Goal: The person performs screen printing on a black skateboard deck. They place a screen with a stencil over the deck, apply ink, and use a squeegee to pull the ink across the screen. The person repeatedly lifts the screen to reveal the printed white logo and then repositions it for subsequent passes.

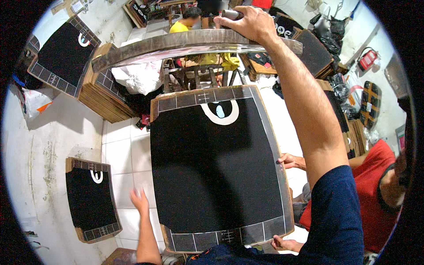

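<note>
My right hand (pixel 256 24) reaches far forward, its fingers closed over the upper edge of a raised wooden screen-printing frame (pixel 185 42), seen nearly edge-on. A grey cylindrical thing (pixel 232 15) is beside those fingers; its kind is unclear. Below the frame lies a board (pixel 181 242) with white ruled marks, carrying black cloth (pixel 198 163) printed with a white ring and a light-blue spot (pixel 219 111). My left hand (pixel 140 199) is in the air left of the board, touching nothing visible, its fingers smeared by motion.
A co-worker's hands (pixel 292 161) grip the board's right side and lower right corner. Another printed board (pixel 92 198) leans at the left wall. Farther left, a board with black cloth (pixel 66 55) rests by stacked boards (pixel 104 97). Another person (pixel 183 25) is at the back.
</note>
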{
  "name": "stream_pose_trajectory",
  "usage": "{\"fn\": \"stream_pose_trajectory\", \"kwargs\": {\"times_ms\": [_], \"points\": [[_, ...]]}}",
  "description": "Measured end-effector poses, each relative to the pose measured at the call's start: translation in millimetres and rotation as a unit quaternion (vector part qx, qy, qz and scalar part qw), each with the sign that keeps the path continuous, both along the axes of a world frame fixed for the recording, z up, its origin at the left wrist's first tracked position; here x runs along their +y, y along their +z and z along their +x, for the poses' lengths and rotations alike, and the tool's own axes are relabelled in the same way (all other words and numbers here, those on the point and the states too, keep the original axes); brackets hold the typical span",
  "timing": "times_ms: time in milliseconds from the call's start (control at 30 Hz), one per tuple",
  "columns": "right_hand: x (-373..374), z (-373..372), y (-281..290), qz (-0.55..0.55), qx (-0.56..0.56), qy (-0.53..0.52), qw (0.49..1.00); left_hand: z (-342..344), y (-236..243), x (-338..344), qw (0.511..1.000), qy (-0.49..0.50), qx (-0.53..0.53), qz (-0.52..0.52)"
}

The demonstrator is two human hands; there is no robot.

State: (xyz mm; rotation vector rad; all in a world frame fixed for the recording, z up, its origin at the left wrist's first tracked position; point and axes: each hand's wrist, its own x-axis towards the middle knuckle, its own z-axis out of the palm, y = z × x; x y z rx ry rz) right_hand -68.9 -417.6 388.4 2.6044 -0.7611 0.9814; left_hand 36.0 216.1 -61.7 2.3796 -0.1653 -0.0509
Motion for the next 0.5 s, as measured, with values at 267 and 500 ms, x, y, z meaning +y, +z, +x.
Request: {"fn": "stream_pose_trajectory", "kwargs": {"times_ms": [267, 500], "points": [[-6, 3, 19, 0.079, 0.055, -0.051, 0.994, -305, -155, 243, 0.870, 0.046, 0.490, -0.017], [-2, 7, 30, 0.138, 0.037, -0.026, 0.989, -359, -160, 221, 0.929, 0.022, 0.259, 0.264]]}}
